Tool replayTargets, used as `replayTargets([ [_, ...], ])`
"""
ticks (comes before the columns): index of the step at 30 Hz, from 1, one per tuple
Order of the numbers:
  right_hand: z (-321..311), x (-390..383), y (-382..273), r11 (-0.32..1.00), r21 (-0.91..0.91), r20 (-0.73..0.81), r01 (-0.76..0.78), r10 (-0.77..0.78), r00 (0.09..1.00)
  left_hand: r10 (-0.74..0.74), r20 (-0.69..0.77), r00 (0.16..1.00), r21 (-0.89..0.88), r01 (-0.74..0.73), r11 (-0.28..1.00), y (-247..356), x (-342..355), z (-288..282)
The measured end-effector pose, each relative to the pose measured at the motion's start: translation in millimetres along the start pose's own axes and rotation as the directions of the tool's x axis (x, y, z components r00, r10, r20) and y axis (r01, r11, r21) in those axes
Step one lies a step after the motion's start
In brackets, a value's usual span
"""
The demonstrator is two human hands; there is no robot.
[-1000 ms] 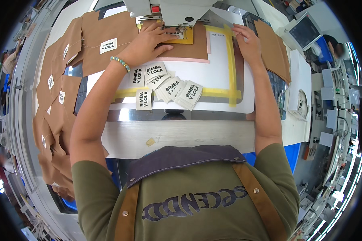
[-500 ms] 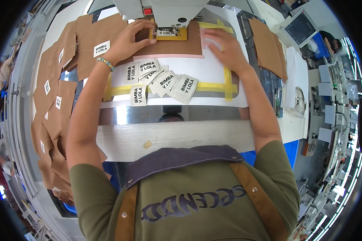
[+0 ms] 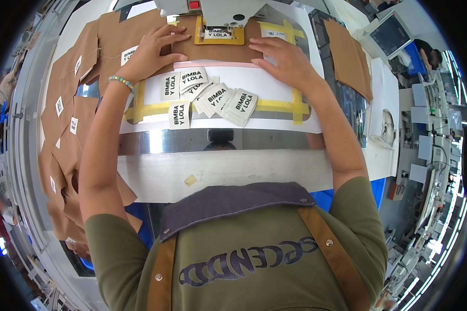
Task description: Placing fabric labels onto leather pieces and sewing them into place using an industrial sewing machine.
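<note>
A brown fabric piece [image 3: 192, 47] lies flat under the head of a sewing machine [image 3: 220, 9], with a white label inside a yellow clamp frame [image 3: 219, 35] on top of it. My left hand [image 3: 149, 51] presses flat on the left part of the brown piece. On its right edge rests my right hand [image 3: 285, 59], fingers spread. Several loose white labels with black print [image 3: 213, 96] lie in a fan just in front of both hands, on the white work plate with yellow tape [image 3: 275, 106].
A pile of brown pieces with labels [image 3: 70, 103] spreads along the left side and hangs down. More brown pieces [image 3: 350, 57] lie at the right. A small screen [image 3: 389, 33] stands at the far right. A shiny metal strip [image 3: 218, 140] runs along the table front.
Both hands have slid the brown piece up under the machine head. My right hand moved left from the plate's right edge onto the piece. The view has tilted so the labels sit lower.
</note>
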State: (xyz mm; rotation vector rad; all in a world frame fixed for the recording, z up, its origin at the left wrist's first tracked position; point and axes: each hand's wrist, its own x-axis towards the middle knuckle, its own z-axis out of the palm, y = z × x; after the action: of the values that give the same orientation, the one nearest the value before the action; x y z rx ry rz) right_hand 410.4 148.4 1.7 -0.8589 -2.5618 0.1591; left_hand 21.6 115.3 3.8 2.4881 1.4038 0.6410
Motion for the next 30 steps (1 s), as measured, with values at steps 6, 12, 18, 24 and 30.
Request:
replayTargets([
  [6,-24.8,2.5,-22.1,0.99,-0.09,0.12,-0.104,0.115,0.986,0.218,-0.148,0.965,0.207,-0.185,0.961,26.9,10.2,26.5],
  [12,-12.2,-8.8,-38.7,0.98,-0.184,-0.066,0.075,-0.089,0.994,0.243,-0.284,0.928,0.14,-0.21,0.967,39.8,21.2,40.5],
  [18,4.2,-2.9,-24.1,0.95,-0.215,-0.185,0.226,-0.267,0.946,0.306,-0.238,0.922,0.098,-0.29,0.952,40.2,9.2,32.6],
  [24,-9.6,-12.7,-45.5,0.92,-0.119,-0.008,0.373,-0.376,0.927,0.414,-0.138,0.9,0.166,-0.391,0.905,56.3,-27.5,6.6],
  [30,-31.0,-22.6,-30.1,0.962,-0.105,-0.115,0.252,-0.263,0.958,0.247,-0.113,0.963,0.332,-0.197,0.922,-7.1,-68.2,-27.3],
])
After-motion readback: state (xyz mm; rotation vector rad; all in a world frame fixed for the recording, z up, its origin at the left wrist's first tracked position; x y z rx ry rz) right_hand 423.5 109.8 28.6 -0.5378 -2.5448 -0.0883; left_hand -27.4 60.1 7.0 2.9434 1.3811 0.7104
